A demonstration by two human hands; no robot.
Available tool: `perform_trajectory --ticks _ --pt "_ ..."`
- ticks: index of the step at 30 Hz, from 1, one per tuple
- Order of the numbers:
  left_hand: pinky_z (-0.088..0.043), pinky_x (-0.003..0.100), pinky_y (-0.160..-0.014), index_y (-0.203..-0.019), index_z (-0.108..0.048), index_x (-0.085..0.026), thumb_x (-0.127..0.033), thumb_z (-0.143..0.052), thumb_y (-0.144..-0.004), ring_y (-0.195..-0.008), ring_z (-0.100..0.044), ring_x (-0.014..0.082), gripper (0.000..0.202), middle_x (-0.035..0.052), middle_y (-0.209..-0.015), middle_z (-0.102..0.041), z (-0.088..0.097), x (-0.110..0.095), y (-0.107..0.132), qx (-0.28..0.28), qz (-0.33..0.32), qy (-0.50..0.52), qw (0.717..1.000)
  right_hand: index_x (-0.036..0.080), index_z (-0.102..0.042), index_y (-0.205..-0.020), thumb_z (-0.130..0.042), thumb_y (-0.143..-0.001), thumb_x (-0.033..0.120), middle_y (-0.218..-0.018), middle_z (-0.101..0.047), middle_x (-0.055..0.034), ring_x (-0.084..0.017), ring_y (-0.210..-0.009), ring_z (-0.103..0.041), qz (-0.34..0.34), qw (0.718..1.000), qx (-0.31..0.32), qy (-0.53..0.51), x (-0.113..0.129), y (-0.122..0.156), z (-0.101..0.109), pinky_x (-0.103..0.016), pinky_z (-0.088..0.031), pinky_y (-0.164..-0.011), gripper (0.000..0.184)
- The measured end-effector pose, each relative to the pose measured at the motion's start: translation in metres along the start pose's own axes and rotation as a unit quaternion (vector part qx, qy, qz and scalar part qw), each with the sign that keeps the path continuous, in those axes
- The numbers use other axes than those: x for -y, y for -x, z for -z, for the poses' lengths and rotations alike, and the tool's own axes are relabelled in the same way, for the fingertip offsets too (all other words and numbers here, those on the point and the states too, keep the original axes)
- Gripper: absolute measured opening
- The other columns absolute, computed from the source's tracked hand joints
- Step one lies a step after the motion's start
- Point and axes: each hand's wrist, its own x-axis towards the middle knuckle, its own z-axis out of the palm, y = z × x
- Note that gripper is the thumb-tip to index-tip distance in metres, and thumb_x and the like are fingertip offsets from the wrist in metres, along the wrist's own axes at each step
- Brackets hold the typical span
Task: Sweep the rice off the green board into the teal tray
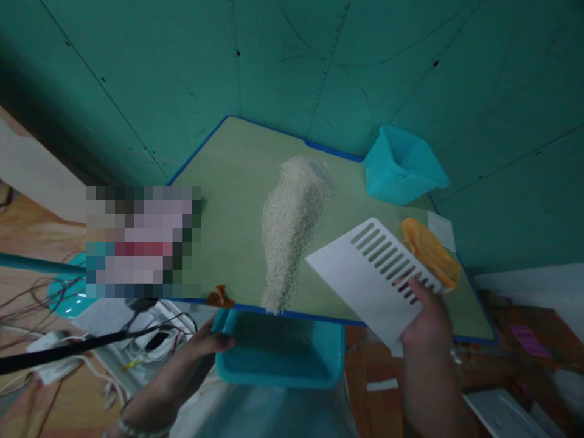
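A long heap of white grains that look like rice (294, 225) stretches over the tabletop (219, 176) to its front edge. Under that edge is a turquoise plastic basin (278, 376), its floor dim. My left hand (212, 344) grips the basin's left rim, with the thumb over the top. To the right of the heap, my right hand (426, 316) holds a white slotted plastic scraper (360, 286) by its slotted side, fingers showing through the slots. The scraper is tilted above the table, apart from the grains.
A turquoise bin (395, 176) stands at the back right. An orange cloth (431, 252) and a white paper (441, 230) lie on the right side. A brown scrap (220, 297) rests at the front left edge. Cables (168, 340) crowd the lower left. Behind is a green wall (283, 61).
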Motion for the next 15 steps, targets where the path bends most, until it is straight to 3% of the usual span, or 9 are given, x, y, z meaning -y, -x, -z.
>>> perform_trajectory --ticks 3,8,12,15 --pt "-0.045 0.037 -0.092 -0.098 -0.071 -0.027 -0.019 -0.070 -0.057 -0.112 -0.059 0.0306 0.042 -0.0028 -0.093 -0.078 -0.003 0.000 0.005 -0.013 0.000 0.008 1.000 0.022 -0.061 -0.077 -0.070 -0.060 0.019 -0.070 -0.067 0.0060 -0.013 -0.065 -0.062 0.034 0.998 -0.038 -0.048 0.001 0.000 -0.008 -0.028 -0.051 -0.065 0.020" --pt "-0.046 0.035 -0.091 -0.094 -0.073 -0.028 -0.021 -0.071 -0.058 -0.112 -0.059 0.0302 0.036 -0.0035 -0.091 -0.078 -0.001 0.001 0.006 -0.014 0.010 0.015 1.000 0.023 -0.062 -0.088 -0.072 -0.063 0.019 -0.086 -0.067 0.0046 -0.015 -0.086 -0.062 0.053 0.997 -0.006 -0.058 0.000 0.003 -0.019 -0.034 -0.049 -0.082 0.027" --pt "-0.043 0.033 -0.094 -0.097 -0.071 -0.031 -0.023 -0.074 -0.056 -0.109 -0.061 0.0282 0.042 -0.0054 -0.086 -0.079 -0.001 0.000 0.007 -0.013 0.010 0.022 1.000 0.022 -0.061 -0.089 -0.074 -0.061 0.021 -0.088 -0.066 0.0031 -0.016 -0.087 -0.062 0.078 0.996 0.046 -0.022 -0.001 -0.010 -0.022 -0.036 -0.046 -0.085 0.031" --pt "-0.045 0.036 -0.093 -0.102 -0.069 -0.031 -0.025 -0.073 -0.055 -0.106 -0.063 0.0296 0.047 -0.0046 -0.084 -0.079 0.003 0.001 0.005 0.004 0.014 0.009 1.000 0.020 -0.059 -0.088 -0.075 -0.062 0.026 -0.087 -0.066 0.0010 -0.017 -0.083 -0.062 0.104 0.990 0.089 0.041 0.002 -0.037 -0.024 -0.035 -0.046 -0.081 0.032"
